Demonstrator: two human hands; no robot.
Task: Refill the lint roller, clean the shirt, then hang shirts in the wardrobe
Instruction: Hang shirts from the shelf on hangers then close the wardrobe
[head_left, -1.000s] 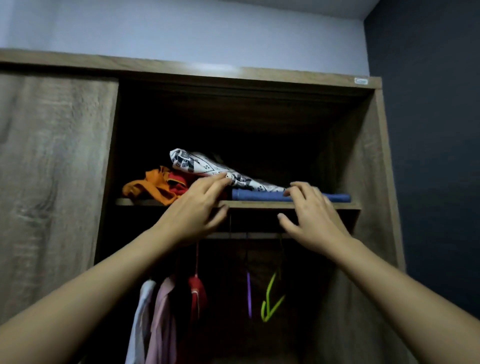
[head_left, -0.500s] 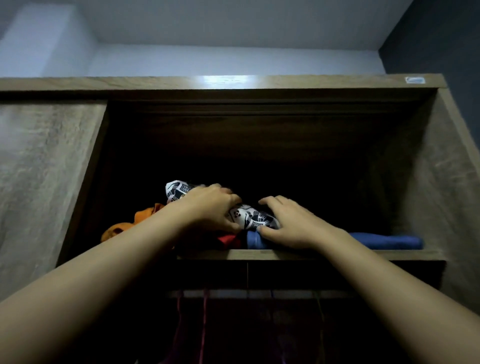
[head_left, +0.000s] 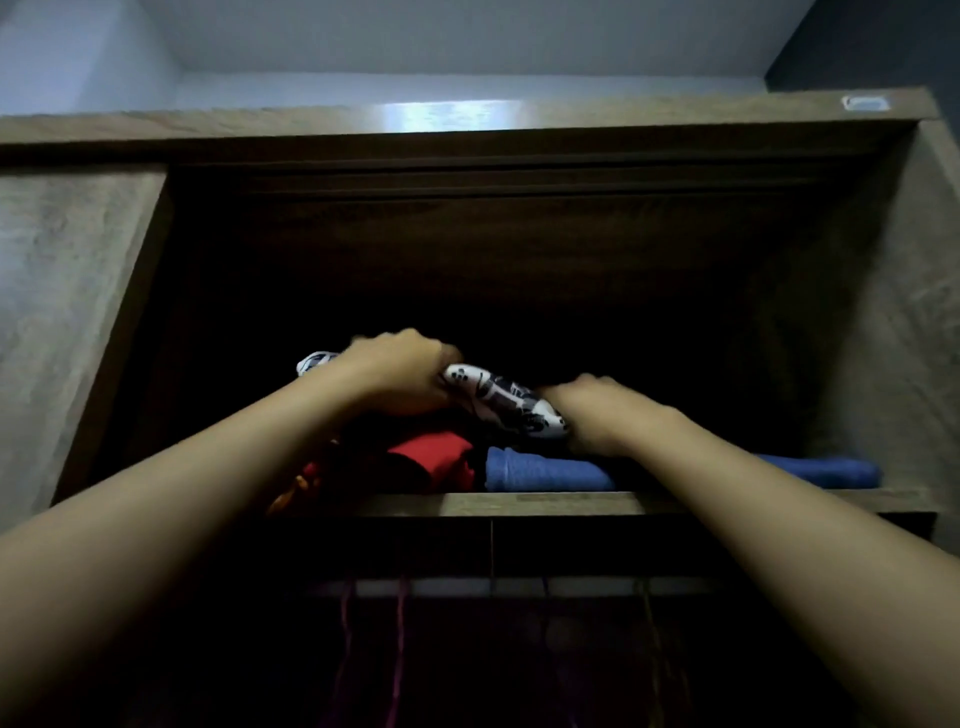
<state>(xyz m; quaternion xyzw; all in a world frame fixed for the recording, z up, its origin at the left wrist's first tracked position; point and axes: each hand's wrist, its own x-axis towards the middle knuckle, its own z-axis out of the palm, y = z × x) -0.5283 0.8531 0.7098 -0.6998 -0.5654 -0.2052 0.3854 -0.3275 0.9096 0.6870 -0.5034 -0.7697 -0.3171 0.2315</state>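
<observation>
A white shirt with a black print (head_left: 498, 400) is bundled on the wardrobe's top shelf (head_left: 519, 503). My left hand (head_left: 402, 371) grips its left part from above and my right hand (head_left: 587, 410) grips its right end. The bundle is raised a little above the other clothes. Under it lie a folded blue garment (head_left: 545, 470) and a red one (head_left: 434, 457). An orange garment (head_left: 291, 493) hangs over the shelf edge below my left forearm.
The open wardrobe is dark inside. A closed door panel (head_left: 57, 322) stands on the left and the side wall (head_left: 883, 332) on the right. Below the shelf runs a hanging rail (head_left: 467, 587) with several hanger hooks, barely visible.
Both hands went from hovering at the shelf edge to reaching in and closing on the printed shirt, which has lifted off the pile. The view tilted upward and moved closer.
</observation>
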